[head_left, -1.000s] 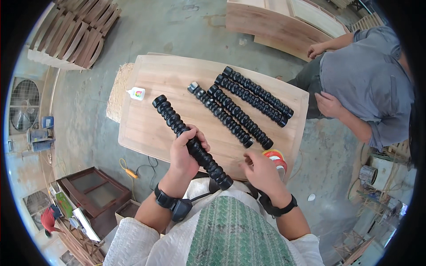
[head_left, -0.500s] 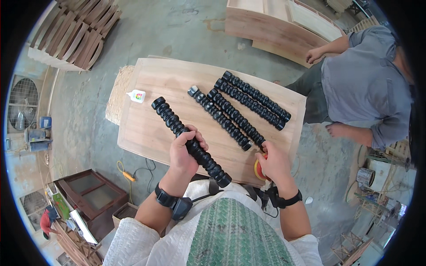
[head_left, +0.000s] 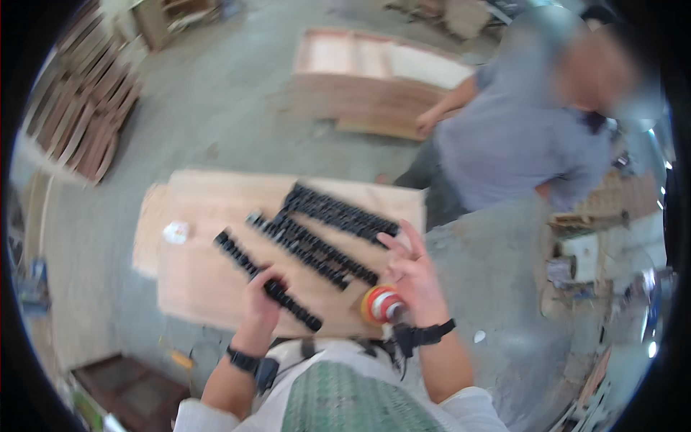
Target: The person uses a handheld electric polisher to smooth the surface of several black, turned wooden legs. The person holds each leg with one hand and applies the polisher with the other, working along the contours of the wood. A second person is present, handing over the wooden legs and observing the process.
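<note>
Pretty blurry shot, but the left hand is wrapping its fingers shut around a long black ribbed rod, probably pinning it flat on the plywood board so it isn't rolling around. The right hand is gripping a red and white container in the palm with the upper fingers sticking out loose. More knobbly black rods are lying in slanted rows just beside the held one. A small white bottle is sitting near the board's left edge. Another person in a grey shirt is leaning over wooden panels further back.
</note>
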Motion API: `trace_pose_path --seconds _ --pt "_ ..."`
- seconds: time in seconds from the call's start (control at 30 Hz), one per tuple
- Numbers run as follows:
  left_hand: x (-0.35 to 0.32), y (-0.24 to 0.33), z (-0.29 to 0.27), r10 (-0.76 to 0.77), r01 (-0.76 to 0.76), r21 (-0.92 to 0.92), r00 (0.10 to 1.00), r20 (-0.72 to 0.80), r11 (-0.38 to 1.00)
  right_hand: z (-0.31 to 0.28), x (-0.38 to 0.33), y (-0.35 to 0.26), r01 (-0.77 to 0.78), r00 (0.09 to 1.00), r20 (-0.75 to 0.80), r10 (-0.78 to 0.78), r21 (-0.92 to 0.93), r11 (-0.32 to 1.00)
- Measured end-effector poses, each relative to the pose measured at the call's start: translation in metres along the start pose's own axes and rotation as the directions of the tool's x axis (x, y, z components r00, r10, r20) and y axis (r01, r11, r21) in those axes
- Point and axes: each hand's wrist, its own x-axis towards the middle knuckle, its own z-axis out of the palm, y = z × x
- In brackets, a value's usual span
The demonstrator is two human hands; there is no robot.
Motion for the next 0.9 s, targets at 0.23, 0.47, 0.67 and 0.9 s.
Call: trace_pose_path --seconds 0.23,0.47,0.67,0.9 --pt "-0.012 0.011 -0.008 -0.06 0.06 -0.006 0.998 -0.024 0.998 0.038 -0.018 -0.061 0.306 0.952 0.079 -0.297 -0.337 0.89" --pt "-0.02 0.015 0.006 0.027 -0.026 0.105 1.0 -0.012 0.994 0.006 -0.012 0.035 0.183 0.977 0.197 -0.075 -0.969 -0.166" --pt "-0.003 0.013 -0.017 0.042 -0.044 0.12 0.999 0.025 0.992 0.027 -0.015 0.044 0.307 0.92 0.354 -0.166 -0.917 -0.254" --pt "0.006 0.008 -0.025 -0.036 0.025 0.17 0.997 0.063 0.985 0.025 -0.004 0.06 0.218 0.947 0.286 -0.149 -0.907 -0.36"
